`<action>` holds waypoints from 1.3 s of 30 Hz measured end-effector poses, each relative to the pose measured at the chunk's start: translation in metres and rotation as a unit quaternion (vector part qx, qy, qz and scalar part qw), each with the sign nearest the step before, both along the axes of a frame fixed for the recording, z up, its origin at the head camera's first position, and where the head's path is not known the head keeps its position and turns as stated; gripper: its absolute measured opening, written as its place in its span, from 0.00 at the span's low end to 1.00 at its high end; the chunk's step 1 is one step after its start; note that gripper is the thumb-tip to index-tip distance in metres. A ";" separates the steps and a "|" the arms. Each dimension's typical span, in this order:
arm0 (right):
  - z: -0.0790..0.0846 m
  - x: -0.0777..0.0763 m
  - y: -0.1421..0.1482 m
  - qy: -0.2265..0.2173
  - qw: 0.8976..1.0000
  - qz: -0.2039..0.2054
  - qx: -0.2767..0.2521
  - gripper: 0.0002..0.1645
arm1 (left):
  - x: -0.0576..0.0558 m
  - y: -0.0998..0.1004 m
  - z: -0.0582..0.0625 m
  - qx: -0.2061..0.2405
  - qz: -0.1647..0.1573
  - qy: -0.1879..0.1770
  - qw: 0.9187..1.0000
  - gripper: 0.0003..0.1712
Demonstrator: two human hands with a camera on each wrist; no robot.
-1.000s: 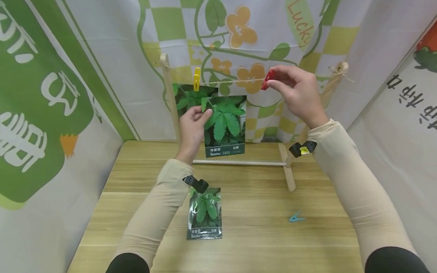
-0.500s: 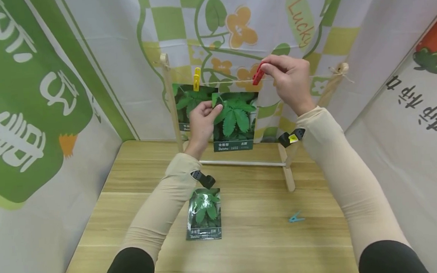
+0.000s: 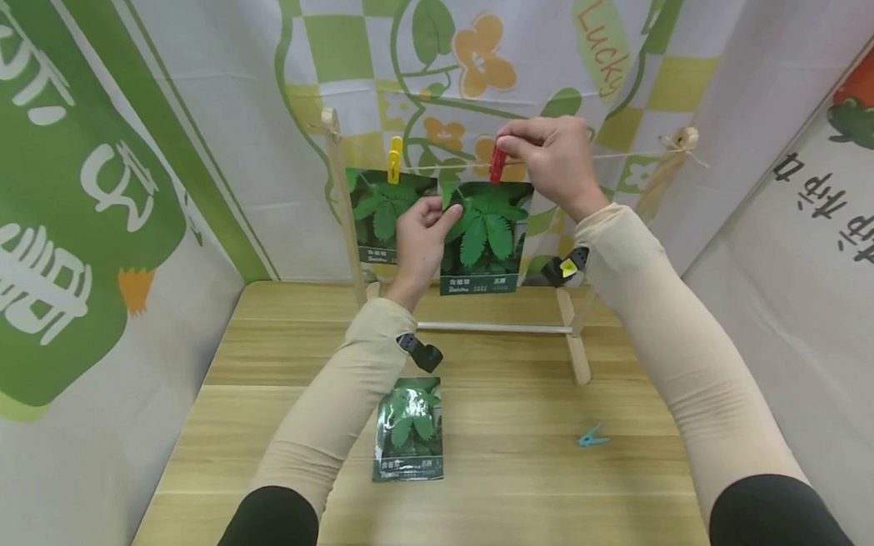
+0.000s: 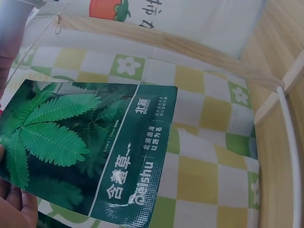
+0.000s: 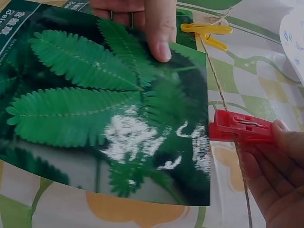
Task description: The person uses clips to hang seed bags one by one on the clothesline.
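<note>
My left hand (image 3: 426,240) pinches a green seed packet (image 3: 483,241) by its upper left side, holding it upright just below the string (image 3: 610,156). Between thumb and fingers, my right hand (image 3: 553,157) pinches a red clothespin (image 3: 498,161) at the packet's top edge. In the right wrist view the clothespin's jaws sit across the string, right at the packet's edge. To the left, another seed packet (image 3: 380,205) hangs from the string by a yellow clothespin (image 3: 394,160), partly covered by my left hand. In the left wrist view the held packet's printed front (image 4: 90,147) shows large.
A wooden frame with a left post (image 3: 340,195) and right post (image 3: 656,176) carries the string; a white rod (image 3: 500,328) joins its base. On the table (image 3: 511,502) lie a third seed packet (image 3: 409,433) and a blue clothespin (image 3: 591,436). A patterned curtain hangs behind.
The left hand has carried its packet rightward and slightly up. The right hand has moved left with the red clothespin, bringing it from along the string to the packet's top edge.
</note>
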State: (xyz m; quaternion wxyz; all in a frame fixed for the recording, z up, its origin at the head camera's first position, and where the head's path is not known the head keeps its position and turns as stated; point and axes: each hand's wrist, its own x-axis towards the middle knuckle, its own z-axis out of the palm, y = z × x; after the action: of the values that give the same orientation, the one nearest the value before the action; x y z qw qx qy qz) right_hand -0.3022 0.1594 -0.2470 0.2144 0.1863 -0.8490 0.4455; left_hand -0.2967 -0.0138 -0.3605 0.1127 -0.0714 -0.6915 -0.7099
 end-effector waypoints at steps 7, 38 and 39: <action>-0.005 -0.001 0.003 -0.007 0.999 -0.014 0.038 0.11 | -0.002 0.006 0.005 0.009 0.010 0.003 1.000 0.17; -0.020 0.006 0.015 -0.082 0.995 0.060 0.010 0.22 | 0.014 -0.005 -0.008 -0.046 0.024 0.066 0.996 0.18; -0.021 0.007 0.015 -0.082 0.995 0.065 0.000 0.22 | 0.014 -0.006 -0.009 -0.044 0.023 0.066 0.997 0.18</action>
State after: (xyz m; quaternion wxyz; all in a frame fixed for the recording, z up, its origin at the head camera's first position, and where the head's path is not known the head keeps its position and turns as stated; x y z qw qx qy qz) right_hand -0.2955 0.1749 -0.2680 0.1146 0.2041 -0.8498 0.4723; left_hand -0.2829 -0.0196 -0.3691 0.1711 -0.1067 -0.7146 -0.6699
